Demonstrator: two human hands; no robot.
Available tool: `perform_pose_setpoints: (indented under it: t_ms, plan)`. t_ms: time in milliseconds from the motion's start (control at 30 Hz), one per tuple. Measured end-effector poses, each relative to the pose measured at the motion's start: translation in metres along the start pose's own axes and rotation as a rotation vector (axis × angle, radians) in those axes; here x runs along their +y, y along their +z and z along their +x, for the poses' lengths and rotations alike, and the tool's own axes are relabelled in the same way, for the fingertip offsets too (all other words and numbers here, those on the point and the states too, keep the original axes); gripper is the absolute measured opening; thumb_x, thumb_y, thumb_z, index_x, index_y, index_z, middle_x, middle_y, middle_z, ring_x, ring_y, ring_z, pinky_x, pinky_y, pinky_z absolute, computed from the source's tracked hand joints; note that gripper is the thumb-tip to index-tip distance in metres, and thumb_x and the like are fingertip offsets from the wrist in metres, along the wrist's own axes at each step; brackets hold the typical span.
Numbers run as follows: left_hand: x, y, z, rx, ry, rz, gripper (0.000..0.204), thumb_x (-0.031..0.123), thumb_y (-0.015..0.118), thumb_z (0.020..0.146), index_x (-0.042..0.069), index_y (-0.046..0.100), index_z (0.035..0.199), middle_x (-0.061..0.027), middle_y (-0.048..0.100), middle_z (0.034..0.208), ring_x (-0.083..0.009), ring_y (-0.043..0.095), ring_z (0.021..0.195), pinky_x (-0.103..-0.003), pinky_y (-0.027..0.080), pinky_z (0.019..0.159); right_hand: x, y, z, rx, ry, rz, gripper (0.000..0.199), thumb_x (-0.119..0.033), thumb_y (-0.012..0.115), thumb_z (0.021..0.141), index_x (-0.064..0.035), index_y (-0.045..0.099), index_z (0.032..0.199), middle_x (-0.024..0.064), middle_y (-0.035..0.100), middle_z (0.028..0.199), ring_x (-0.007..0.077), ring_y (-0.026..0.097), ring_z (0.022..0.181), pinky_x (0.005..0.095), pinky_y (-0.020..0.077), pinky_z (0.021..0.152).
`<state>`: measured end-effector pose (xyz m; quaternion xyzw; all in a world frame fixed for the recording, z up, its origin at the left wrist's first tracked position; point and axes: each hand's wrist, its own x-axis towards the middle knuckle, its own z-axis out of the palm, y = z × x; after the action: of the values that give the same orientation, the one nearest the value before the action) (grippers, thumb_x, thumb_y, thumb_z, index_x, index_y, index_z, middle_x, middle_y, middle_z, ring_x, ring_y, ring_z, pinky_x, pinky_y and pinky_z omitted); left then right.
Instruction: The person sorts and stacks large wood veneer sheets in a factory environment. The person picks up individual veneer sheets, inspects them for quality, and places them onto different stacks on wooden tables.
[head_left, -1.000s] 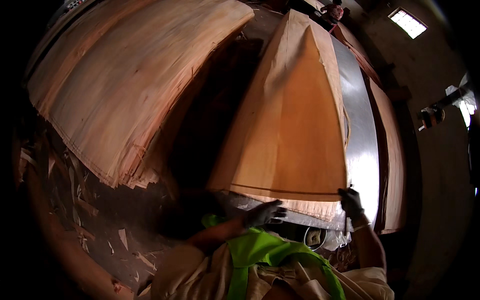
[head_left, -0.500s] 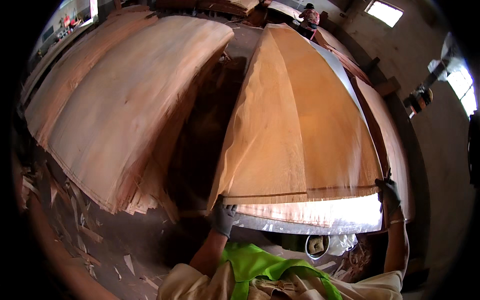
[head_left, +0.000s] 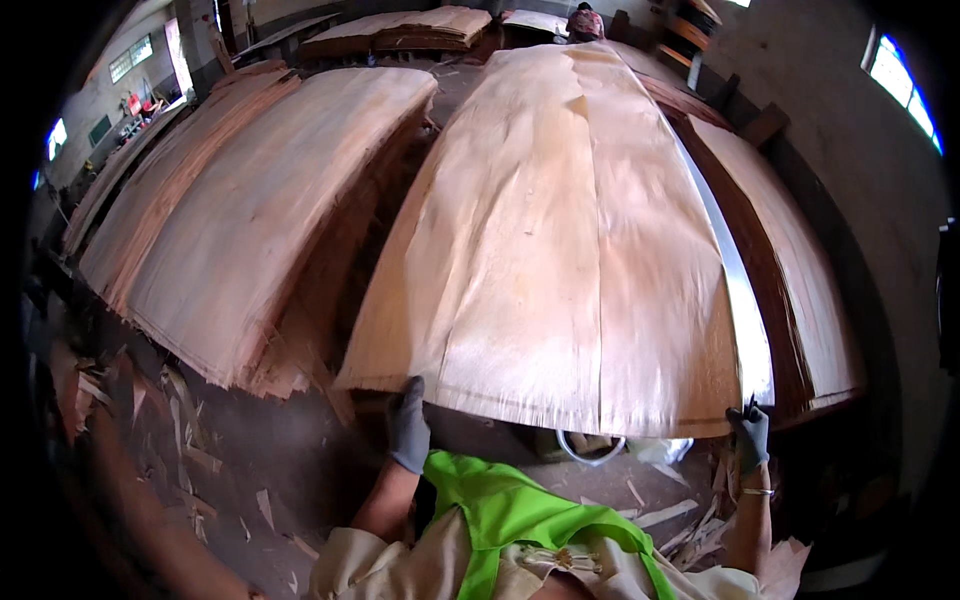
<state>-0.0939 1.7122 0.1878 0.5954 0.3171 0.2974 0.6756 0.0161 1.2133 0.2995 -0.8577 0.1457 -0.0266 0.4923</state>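
Observation:
A long, pale wood veneer sheet [head_left: 530,240] stretches away from me over a metal-topped table [head_left: 752,345], whose shiny surface shows along the right side. Creases run down the sheet's left half, and a lengthwise line divides it near the middle. My left hand [head_left: 408,430], in a grey glove, is closed at the near edge, left of centre. At the near right corner, my gloved right hand [head_left: 749,437] pinches the edge. Both thumbs and fingers are partly hidden by the veneer.
Stacked veneer [head_left: 270,200] stands to the left, and another veneer stack [head_left: 785,240] to the right. A person [head_left: 585,24] is at the far end. Below the near edge sit a bucket [head_left: 590,455] and a plastic bag [head_left: 665,450]. Wood scraps [head_left: 668,514] litter the floor.
The veneer sheet has come down from a raised, backlit position and now covers the table's near end. My hands have moved with it, the right one lower and closer. The view has shifted.

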Motion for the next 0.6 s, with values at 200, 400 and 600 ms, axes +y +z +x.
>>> perform_pose_setpoints:
  t_ms: [200, 400, 600]
  plan:
    - [-0.015, 0.097, -0.104, -0.114, -0.244, -0.097, 0.035, 0.033, 0.061, 0.083, 0.015, 0.044, 0.058, 0.0076, 0.035, 0.050, -0.0052, 0.030, 0.042, -0.024, 0.023, 0.040, 0.103, -0.114, 0.035, 0.084, -0.176, -0.154, 0.015, -0.012, 0.061, 0.075, -0.0037, 0.055, 0.065, -0.0034, 0.045, 0.053, 0.0038, 0.040, 0.052, 0.0240, 0.0328, 0.045]
    - [-0.063, 0.182, -0.135, -0.245, -0.312, -0.266, 0.024, 0.031, 0.061, 0.083, 0.011, 0.055, 0.072, 0.0047, 0.043, 0.055, -0.0068, 0.035, 0.044, -0.024, 0.031, 0.041, 0.142, -0.171, 0.094, 0.148, -0.284, -0.242, 0.013, -0.010, 0.061, 0.074, -0.0016, 0.056, 0.065, -0.0036, 0.048, 0.055, 0.0047, 0.042, 0.051, 0.0242, 0.0355, 0.045]
    - [-0.125, 0.264, -0.138, -0.363, -0.503, -0.403, 0.021, 0.021, 0.054, 0.087, 0.003, 0.053, 0.099, -0.0092, 0.059, 0.094, -0.0198, 0.059, 0.080, -0.033, 0.054, 0.067, 0.147, -0.188, 0.167, 0.156, -0.281, -0.282, 0.016, -0.014, 0.065, 0.074, -0.0004, 0.059, 0.066, -0.0003, 0.053, 0.056, 0.0055, 0.044, 0.052, 0.0257, 0.0379, 0.047]
